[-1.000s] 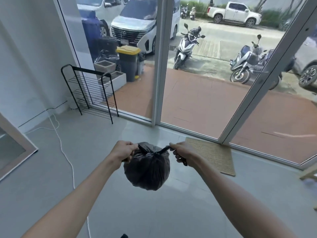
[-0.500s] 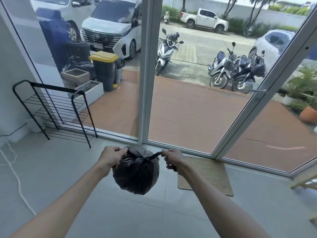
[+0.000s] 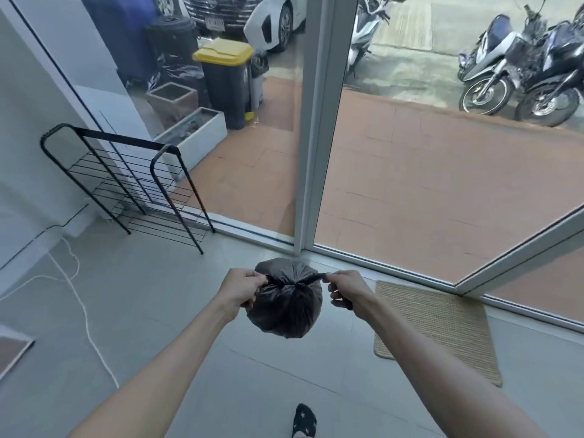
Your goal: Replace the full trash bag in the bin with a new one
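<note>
A full black trash bag [image 3: 286,306] hangs in the air in front of me, above the grey tiled floor. Its top is gathered into a knot with two twisted ends. My left hand [image 3: 239,290] grips the left end and my right hand [image 3: 344,287] pinches the right end, both pulling outward. The indoor bin is not in view.
A glass wall with a white frame post [image 3: 319,128] stands just ahead. A black wire rack [image 3: 126,184] is at the left, a woven mat [image 3: 439,330] at the right, a white cable [image 3: 85,314] on the floor. Outside stands a yellow-lidded wheelie bin [image 3: 226,83]. My socked foot [image 3: 304,420] is below.
The view has tilted down and moved closer to the glass wall. The bag stays held between both hands, its ends still pulled apart.
</note>
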